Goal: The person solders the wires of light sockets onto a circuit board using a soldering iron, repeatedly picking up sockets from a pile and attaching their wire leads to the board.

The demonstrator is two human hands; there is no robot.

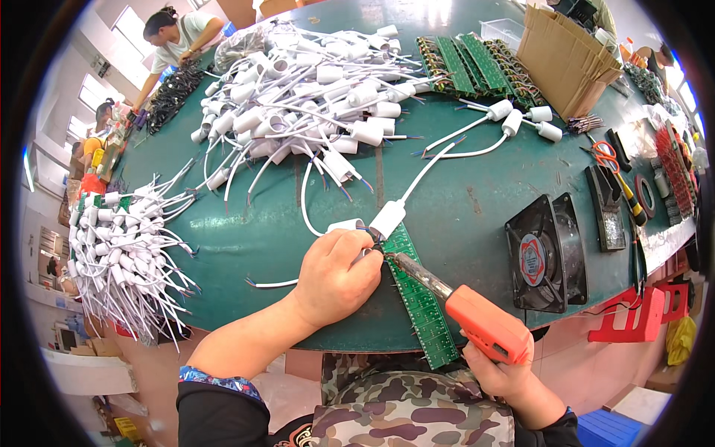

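My left hand (339, 272) is closed in a pinch on thin dark wires at the open end of a white cylindrical housing with a cable (389, 220). Part of what its fingers hold is hidden. Below the fingertips, a long green circuit board strip (423, 305) slants toward me and reaches past the table edge. My right hand (503, 372) is wrapped round the orange handle of a soldering iron (488, 324). Its metal tip reaches the pinched wires near the board's far end. Another white housing (346, 225) lies just behind my left hand.
A large heap of white cabled housings (298, 97) covers the table's far middle; another pile (119, 257) sits at left. Circuit boards (477, 63) and a cardboard box (566, 59) stand far right. A black fan (544, 257) and pliers (607, 156) lie right. A person works far left.
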